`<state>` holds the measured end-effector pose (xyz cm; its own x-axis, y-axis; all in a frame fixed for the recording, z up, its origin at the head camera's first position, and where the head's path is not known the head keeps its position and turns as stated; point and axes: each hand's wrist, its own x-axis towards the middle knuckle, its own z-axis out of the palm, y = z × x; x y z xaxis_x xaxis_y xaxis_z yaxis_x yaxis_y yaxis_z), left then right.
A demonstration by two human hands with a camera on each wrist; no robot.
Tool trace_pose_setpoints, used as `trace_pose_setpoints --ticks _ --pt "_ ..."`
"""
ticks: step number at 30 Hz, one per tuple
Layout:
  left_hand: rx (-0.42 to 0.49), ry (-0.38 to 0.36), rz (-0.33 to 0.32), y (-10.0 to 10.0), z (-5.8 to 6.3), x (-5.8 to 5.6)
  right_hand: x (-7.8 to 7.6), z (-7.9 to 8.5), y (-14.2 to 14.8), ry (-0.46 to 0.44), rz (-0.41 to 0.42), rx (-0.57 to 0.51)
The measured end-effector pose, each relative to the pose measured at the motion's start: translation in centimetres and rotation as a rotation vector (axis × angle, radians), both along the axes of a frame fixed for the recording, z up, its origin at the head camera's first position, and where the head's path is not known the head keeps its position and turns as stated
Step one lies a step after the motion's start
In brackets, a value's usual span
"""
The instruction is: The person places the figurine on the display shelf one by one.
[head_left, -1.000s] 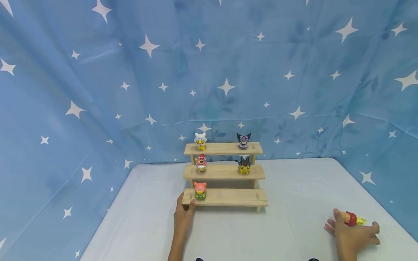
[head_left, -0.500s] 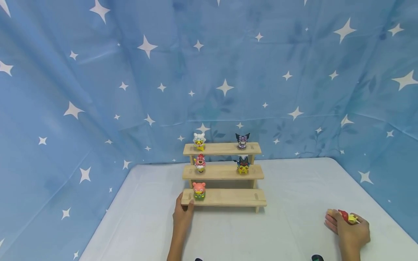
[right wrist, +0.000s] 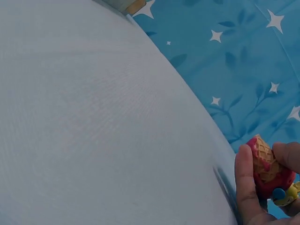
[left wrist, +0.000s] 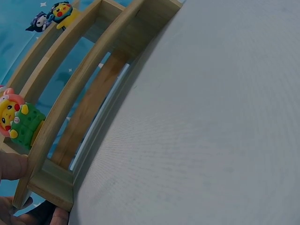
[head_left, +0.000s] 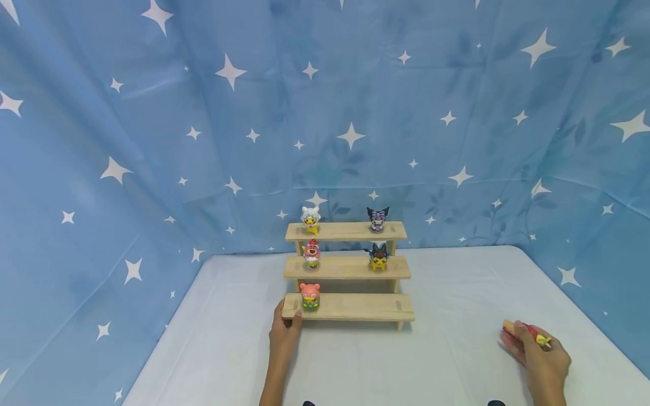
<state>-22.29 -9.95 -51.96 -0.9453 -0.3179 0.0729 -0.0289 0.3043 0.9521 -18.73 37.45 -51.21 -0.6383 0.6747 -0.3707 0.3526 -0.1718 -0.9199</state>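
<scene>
My left hand [head_left: 285, 334] grips the left end of the bottom step of a three-step wooden display stand [head_left: 355, 307], thumb on top and fingers beneath. Close to that thumb sits a pink-hooded figurine [head_left: 310, 296] with a green body, seen larger in the left wrist view. Off to the right, my right hand [head_left: 543, 358] holds a figurine [right wrist: 265, 161] between thumb and fingers, over the white table. Its waffle-cone part, red middle and small yellow end show; the palm side hides some of it.
On the top step stand a white-hooded yellow figurine [head_left: 311, 220] and a black-and-purple figurine [head_left: 377, 219]. The middle step bears a pink figurine [head_left: 312, 254] and a dark-eared yellow one [head_left: 378, 257]. A blue star-patterned curtain [head_left: 350, 135] hangs behind the white table [head_left: 457, 293].
My right hand has closed its fingers round the waffle-cone figurine and moved slightly left with it. My left hand stays on the stand.
</scene>
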Motion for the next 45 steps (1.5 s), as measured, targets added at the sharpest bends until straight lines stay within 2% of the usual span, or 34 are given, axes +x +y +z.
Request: trace_pose_setpoints --ticks 6,8,13,20,29,36,45 --pt "0.002 -0.015 -0.006 0.1 0.4 0.1 -0.4 0.2 -0.1 0.097 -0.003 -0.095" --pt "0.007 -0.021 -0.013 0.1 0.5 0.1 -0.3 0.4 -0.2 0.118 0.0 -0.104" --pt "0.007 -0.029 -0.019 0.1 0.7 0.2 -0.1 0.9 -1.2 0.109 0.033 -0.071" --pt "0.007 -0.032 -0.017 0.0 0.7 0.2 -0.8 1.7 -3.5 0.175 0.114 -0.15" --pt "0.014 -0.037 -0.01 0.1 0.8 0.3 -1.5 1.5 -6.7 0.146 0.241 -0.018" --pt "0.019 -0.045 -0.017 0.1 0.5 0.3 -1.3 1.2 -8.1 0.233 0.305 -0.12" --pt "0.01 -0.041 -0.016 0.2 0.6 0.2 -1.4 1.6 -8.7 0.212 0.481 -0.091"
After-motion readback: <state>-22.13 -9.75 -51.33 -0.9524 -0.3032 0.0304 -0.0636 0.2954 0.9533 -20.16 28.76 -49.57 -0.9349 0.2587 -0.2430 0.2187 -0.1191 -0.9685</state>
